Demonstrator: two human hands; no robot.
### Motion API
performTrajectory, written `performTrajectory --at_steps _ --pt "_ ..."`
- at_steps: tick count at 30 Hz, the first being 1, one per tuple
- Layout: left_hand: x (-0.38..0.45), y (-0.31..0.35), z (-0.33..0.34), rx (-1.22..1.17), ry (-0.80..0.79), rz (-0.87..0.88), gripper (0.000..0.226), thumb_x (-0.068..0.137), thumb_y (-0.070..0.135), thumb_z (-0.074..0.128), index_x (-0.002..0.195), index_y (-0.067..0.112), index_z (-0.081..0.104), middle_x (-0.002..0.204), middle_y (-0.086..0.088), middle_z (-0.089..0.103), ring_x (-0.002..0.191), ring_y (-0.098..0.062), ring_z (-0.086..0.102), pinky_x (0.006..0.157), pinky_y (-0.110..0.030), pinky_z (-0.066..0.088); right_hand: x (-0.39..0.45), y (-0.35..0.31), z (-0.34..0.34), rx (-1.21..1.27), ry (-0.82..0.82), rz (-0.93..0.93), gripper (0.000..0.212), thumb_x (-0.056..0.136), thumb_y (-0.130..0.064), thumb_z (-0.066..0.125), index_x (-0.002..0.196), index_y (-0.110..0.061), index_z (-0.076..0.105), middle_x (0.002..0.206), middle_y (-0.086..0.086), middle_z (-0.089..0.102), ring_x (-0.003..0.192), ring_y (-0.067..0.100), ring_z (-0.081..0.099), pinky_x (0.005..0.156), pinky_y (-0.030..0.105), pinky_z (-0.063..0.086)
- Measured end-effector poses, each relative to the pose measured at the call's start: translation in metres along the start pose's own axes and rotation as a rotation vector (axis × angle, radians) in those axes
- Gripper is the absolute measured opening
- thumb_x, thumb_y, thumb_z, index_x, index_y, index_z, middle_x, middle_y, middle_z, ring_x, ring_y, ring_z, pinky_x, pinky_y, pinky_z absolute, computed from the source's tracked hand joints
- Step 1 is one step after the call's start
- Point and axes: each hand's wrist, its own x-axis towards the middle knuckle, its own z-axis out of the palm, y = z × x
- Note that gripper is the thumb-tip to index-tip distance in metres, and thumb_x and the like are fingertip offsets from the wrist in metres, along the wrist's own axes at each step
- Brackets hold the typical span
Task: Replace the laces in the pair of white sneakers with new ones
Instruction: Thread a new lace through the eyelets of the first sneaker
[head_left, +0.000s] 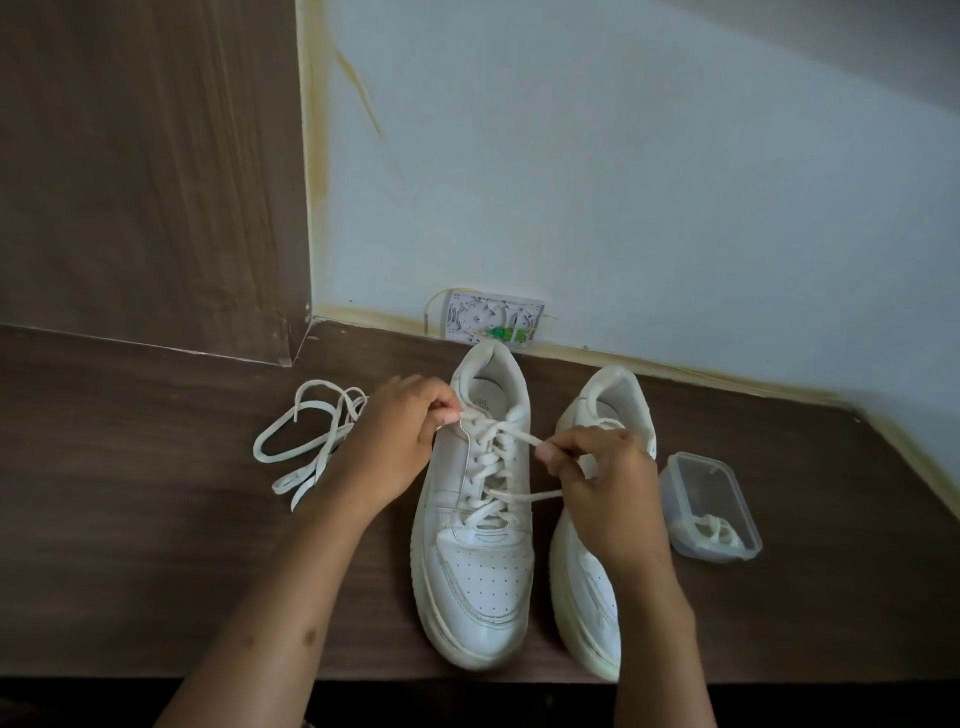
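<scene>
Your two hands work over the left sneaker (475, 525), which sits on the counter (156, 545) with its toe toward you and its heel near the wall (623, 182). Your left hand (387, 447) pinches the lace (498, 457) at the top eyelets on the sneaker's left side. Your right hand (605, 486) pinches the other lace end just right of the tongue, and it covers part of the right sneaker (597, 571), which stands just beside the first. The hands are apart, with the laced front of the left sneaker between them. Loose laces (306, 441) lie on the counter to the left of your left hand. A clear box (709, 506) with a coiled lace inside sits right of the right sneaker.
</scene>
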Motion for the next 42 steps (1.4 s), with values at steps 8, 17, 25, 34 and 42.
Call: performTrajectory --at_steps 8,17,25,34,42 --pt "-0.008 0.001 -0.025 -0.271 -0.196 -0.119 0.032 0.097 0.044 0.038 0.081 0.026 0.058 0.087 0.009 0.049 0.072 -0.001 0.049 0.067 -0.015 0.035 -0.001 -0.019 -0.021 0.578 -0.027 0.060 0.035 0.093 -0.033 0.062 0.062 -0.019 0.057 0.087 0.002 0.061 0.089 0.010 0.058 0.080 0.011 0.040" --pt "0.002 0.050 0.003 -0.938 0.136 -0.097 0.023 0.105 0.021 0.037 0.093 0.011 0.055 0.081 0.000 0.060 0.070 -0.013 0.060 0.070 -0.023 0.050 0.007 -0.047 0.014 1.153 0.235 0.198 0.014 0.101 -0.012 0.048 0.094 -0.007 0.059 0.077 -0.004 0.068 0.061 0.013 0.059 0.073 0.033 0.051" --pt "0.005 0.038 0.014 -0.760 0.234 -0.039 0.019 0.095 0.007 0.058 0.109 0.013 0.070 0.109 -0.011 0.063 0.072 -0.008 0.062 0.072 -0.016 0.048 0.013 -0.034 0.031 0.928 0.291 0.277 0.026 0.098 -0.002 0.053 0.108 -0.022 0.067 0.086 0.010 0.061 0.068 0.010 0.059 0.072 0.020 0.051" --pt "0.006 0.039 0.009 -1.016 0.141 -0.219 0.045 0.072 0.013 0.079 0.114 0.021 0.066 0.089 -0.009 0.075 0.080 -0.016 0.071 0.073 -0.022 0.056 0.013 -0.036 0.026 0.951 0.128 0.098 0.015 0.088 0.010 0.062 0.102 0.004 0.063 0.086 0.011 0.074 0.086 0.023 0.072 0.075 0.026 0.056" --pt "0.006 0.036 0.007 -0.948 0.233 -0.076 0.020 0.067 0.013 0.079 0.085 0.006 0.074 0.083 -0.001 0.074 0.076 -0.013 0.070 0.070 -0.021 0.056 0.012 -0.033 0.032 1.022 0.135 0.112 0.021 0.082 -0.002 0.069 0.098 0.011 0.068 0.093 0.023 0.072 0.090 0.034 0.071 0.083 0.035 0.057"
